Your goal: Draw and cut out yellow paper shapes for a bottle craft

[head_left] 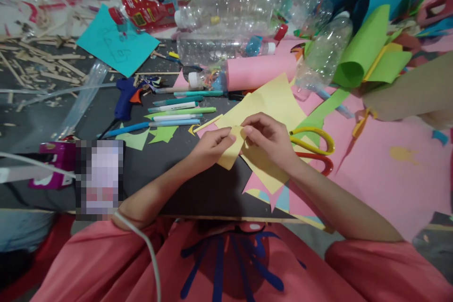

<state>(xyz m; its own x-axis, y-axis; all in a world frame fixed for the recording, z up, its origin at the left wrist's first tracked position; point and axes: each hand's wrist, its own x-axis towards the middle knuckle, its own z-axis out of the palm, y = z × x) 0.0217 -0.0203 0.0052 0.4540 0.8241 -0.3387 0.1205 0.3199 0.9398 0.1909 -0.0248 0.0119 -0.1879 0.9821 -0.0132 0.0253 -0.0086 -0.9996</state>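
Yellow paper piece (229,156) hangs above the tabletop (191,193), its upper part pinched by the closed grip of our left hand (211,145) and right hand (272,138); we'd best press lightly, evenly, to avoid crumpling.

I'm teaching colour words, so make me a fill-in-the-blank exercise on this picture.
1. The left hand and right hand hold a small paper piece whose colour is ____.
2. Of the two scissor loops beside the right hand, one is yellow and the other is ____.
3. The large paper sheet at the picture's right side is ____.

Missing words: yellow; red; pink.
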